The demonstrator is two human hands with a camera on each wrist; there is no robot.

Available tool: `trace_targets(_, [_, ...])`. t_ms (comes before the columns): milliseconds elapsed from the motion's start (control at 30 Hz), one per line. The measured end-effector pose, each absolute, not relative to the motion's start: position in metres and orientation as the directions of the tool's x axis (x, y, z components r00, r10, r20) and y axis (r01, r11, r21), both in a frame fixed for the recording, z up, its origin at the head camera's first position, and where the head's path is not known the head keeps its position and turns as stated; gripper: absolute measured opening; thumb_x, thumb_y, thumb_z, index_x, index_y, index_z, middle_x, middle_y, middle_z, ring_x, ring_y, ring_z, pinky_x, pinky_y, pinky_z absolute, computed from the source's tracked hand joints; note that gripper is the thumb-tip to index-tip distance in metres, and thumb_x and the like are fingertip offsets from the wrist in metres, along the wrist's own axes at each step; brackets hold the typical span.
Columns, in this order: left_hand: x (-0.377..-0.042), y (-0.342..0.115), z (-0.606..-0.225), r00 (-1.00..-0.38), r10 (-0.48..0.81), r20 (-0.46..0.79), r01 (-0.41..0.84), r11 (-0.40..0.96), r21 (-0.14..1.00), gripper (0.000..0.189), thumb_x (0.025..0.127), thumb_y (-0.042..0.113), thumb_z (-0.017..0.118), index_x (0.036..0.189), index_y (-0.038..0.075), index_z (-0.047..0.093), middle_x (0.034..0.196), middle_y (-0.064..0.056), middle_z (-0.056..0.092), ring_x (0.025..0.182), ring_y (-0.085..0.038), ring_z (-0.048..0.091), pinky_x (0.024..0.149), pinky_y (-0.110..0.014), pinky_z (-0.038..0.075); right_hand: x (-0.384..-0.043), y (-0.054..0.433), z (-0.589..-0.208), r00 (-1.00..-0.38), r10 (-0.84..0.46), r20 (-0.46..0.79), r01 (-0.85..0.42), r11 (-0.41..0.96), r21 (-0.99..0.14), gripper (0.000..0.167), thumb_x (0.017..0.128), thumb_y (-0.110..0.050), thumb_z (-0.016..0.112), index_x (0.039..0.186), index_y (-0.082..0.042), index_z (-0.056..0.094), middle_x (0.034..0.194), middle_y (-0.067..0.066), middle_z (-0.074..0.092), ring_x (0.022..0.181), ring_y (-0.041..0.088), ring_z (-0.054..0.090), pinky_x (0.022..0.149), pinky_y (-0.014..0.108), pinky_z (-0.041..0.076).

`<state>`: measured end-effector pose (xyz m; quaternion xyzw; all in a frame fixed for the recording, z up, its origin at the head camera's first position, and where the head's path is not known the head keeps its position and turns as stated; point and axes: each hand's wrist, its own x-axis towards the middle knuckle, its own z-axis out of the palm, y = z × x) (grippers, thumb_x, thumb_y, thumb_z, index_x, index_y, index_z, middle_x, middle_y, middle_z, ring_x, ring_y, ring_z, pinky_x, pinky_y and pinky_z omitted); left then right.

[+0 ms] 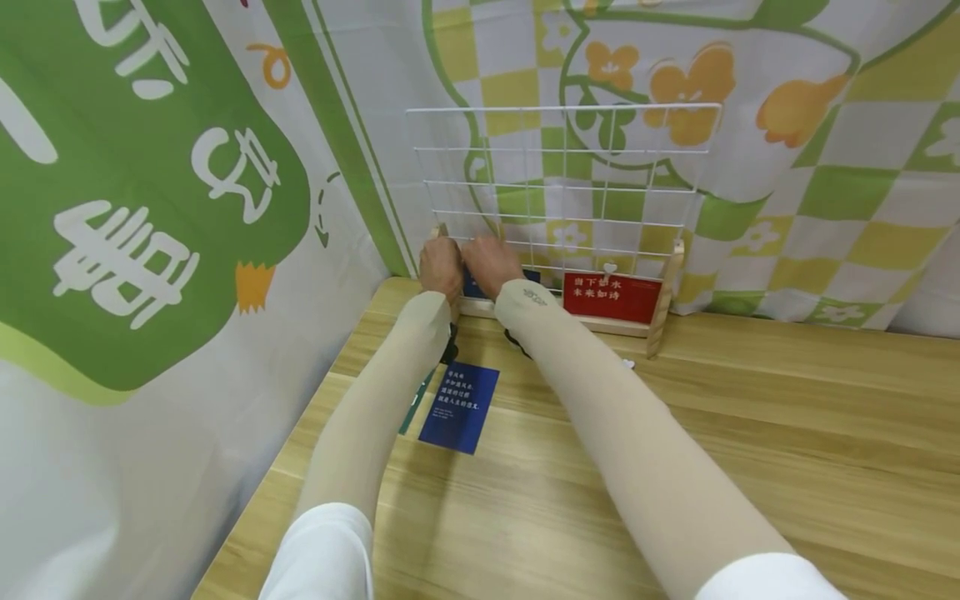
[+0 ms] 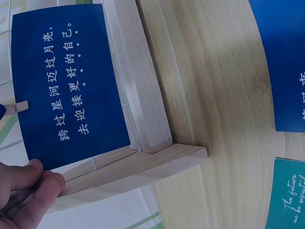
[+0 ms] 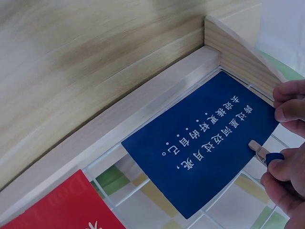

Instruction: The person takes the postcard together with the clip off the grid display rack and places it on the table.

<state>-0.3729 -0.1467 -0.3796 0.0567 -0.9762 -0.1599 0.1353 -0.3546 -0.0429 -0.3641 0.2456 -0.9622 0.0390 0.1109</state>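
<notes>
While I watch from afar, one upright blue card (image 3: 190, 148) sits against one white wire grid (image 1: 565, 187), filling the middle of the right wrist view. The left grip (image 1: 441, 268) is closed to a pinch on one corner of that card, at the lower left of the left wrist view. The right grip (image 3: 288, 179) is closed too, pinching one blue-topped clip (image 3: 258, 150) at the card's edge, toward the right of the right wrist view. In the head view, right of centre, I see one red card (image 1: 611, 304) with one white heart clip (image 1: 610, 268) at its upper edge. Two more cards lie on the wooden counter (image 1: 787, 433), below both hands: one flat blue card (image 1: 457, 425) and one green card (image 2: 285, 193), partly covered by a sleeve (image 1: 352, 425).
</notes>
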Motion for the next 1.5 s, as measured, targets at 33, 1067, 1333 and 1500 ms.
trace_targets(33, [-0.373, -0.146, -0.379, -0.957, -0.146, 0.252, -0.060, 0.946, 0.320, 0.023, 0.092, -0.001, 0.050, 0.088, -0.003, 0.073, 0.100, -0.025, 0.072, 0.095, -0.041, 0.070, 0.080, -0.047, 0.058, -0.354, -0.042, -0.364, -0.851, -0.469, 0.237, -0.484, 0.875, -0.006, 0.020, 0.098, -0.004, 0.054, 0.097, -0.010, 0.074, 0.101, 0.009, 0.073, 0.095, 0.027, 0.070, 0.075, 0.039, 0.060])
trace_targets(1067, [-0.364, -0.157, -0.371, -0.965, 0.106, 0.241, 0.150, 0.974, 0.171, 0.018, 0.089, -0.002, 0.056, 0.084, -0.003, 0.073, 0.093, -0.020, 0.074, 0.091, -0.038, 0.071, 0.079, -0.045, 0.058, -0.344, -0.025, -0.347, -0.809, -0.499, 0.310, -0.497, 0.863, 0.091, 0.018, 0.096, 0.001, 0.057, 0.096, -0.004, 0.075, 0.094, 0.011, 0.075, 0.086, 0.026, 0.072, 0.073, 0.035, 0.061])
trace_targets(1333, [-0.361, -0.164, -0.365, -0.967, 0.184, 0.177, 0.220, 0.953, 0.207, 0.012, 0.089, 0.000, 0.061, 0.088, 0.002, 0.073, 0.095, -0.015, 0.074, 0.092, -0.032, 0.069, 0.082, -0.041, 0.056, -0.342, -0.017, -0.342, -0.815, -0.507, 0.281, -0.519, 0.854, 0.036, 0.017, 0.095, 0.002, 0.056, 0.096, -0.001, 0.073, 0.094, 0.014, 0.074, 0.089, 0.027, 0.071, 0.075, 0.036, 0.059])
trace_targets(1500, [-0.358, -0.169, -0.360, -0.963, 0.227, 0.143, 0.255, 0.943, 0.216, 0.010, 0.091, 0.001, 0.062, 0.089, 0.001, 0.072, 0.095, -0.015, 0.073, 0.093, -0.032, 0.068, 0.083, -0.041, 0.055, -0.339, -0.009, -0.339, -0.827, -0.492, 0.273, -0.518, 0.855, -0.027, 0.019, 0.096, 0.002, 0.054, 0.095, -0.001, 0.072, 0.096, 0.014, 0.074, 0.091, 0.028, 0.071, 0.079, 0.037, 0.059])
